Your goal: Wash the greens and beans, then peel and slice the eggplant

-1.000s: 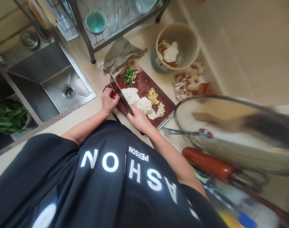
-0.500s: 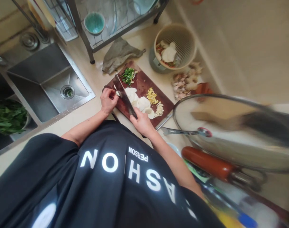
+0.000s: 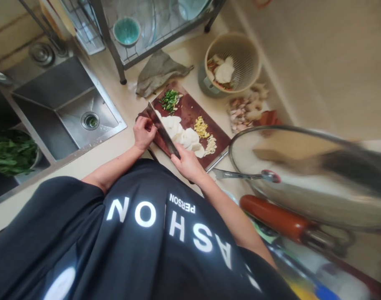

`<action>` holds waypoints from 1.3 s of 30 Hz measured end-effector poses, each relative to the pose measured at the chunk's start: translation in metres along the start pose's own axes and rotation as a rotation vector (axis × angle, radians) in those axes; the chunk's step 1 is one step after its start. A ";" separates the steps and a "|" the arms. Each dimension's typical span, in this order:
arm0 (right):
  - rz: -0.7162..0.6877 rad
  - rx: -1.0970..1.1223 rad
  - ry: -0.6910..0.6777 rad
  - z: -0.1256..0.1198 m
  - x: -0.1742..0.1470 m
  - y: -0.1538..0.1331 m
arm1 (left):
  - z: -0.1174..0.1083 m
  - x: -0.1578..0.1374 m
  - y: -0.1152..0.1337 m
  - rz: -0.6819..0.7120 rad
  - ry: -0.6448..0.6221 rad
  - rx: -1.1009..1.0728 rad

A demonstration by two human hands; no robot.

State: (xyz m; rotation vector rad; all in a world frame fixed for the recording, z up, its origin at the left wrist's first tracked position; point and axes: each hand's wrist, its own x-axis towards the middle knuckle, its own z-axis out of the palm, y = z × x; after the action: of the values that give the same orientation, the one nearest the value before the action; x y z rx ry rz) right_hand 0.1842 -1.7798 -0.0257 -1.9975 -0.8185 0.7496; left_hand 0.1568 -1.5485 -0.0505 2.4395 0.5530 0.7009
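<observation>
My right hand is closed round the handle of a kitchen knife, whose blade slants across the left part of a dark red cutting board. My left hand is closed, fingers curled in, just left of the blade. A white vegetable piece at its fingertips showed a moment ago; now hand and blade mostly hide it. White slices lie overlapping right of the blade. Chopped greens, yellow bits and pale minced bits sit in separate small heaps on the board.
The sink is at left, with leafy greens beyond. A grey cloth and dish rack stand behind the board. To the right are a strainer basket, garlic and ginger, and a large glass lid.
The blade has shifted slightly left, toward my left hand, and covers the white piece that showed beside it. Both hands keep nearly the same place; the whole view has drifted a little.
</observation>
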 end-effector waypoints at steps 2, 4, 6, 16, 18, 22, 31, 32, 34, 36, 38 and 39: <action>-0.010 0.008 0.007 0.000 0.002 -0.001 | 0.000 0.000 -0.001 -0.008 -0.002 0.005; -0.022 0.017 0.012 0.000 0.004 -0.001 | 0.000 0.001 -0.002 -0.006 -0.008 0.009; -0.029 0.024 0.006 0.001 0.007 -0.002 | 0.000 0.001 -0.003 -0.001 -0.015 0.008; -0.050 0.044 -0.002 0.008 0.035 -0.006 | -0.003 0.002 -0.002 0.016 -0.032 0.030; -0.031 0.040 -0.013 0.011 0.046 -0.010 | -0.003 0.001 -0.002 0.021 -0.037 0.037; -0.022 0.070 -0.011 0.017 0.057 -0.009 | -0.004 -0.002 -0.003 0.043 -0.041 0.028; -0.029 0.151 0.019 0.019 0.038 0.010 | -0.004 -0.008 -0.003 0.094 -0.034 0.043; -0.034 0.144 0.022 0.020 0.039 0.009 | -0.004 -0.008 -0.004 0.098 -0.031 0.045; -0.043 0.125 0.019 0.022 0.041 0.008 | -0.003 -0.008 -0.004 0.104 -0.031 0.056; -0.042 0.113 0.014 0.021 0.042 0.007 | -0.003 -0.008 -0.005 0.096 -0.034 0.057; -0.025 0.104 0.028 0.017 0.039 0.008 | -0.002 -0.009 -0.006 0.083 -0.044 0.050; -0.016 0.096 0.041 0.015 0.037 0.008 | -0.002 -0.009 -0.006 0.081 -0.045 0.048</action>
State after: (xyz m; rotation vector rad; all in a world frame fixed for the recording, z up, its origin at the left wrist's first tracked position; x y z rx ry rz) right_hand 0.1976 -1.7484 -0.0471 -1.9129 -0.7604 0.7230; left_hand 0.1475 -1.5473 -0.0561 2.5277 0.4610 0.6705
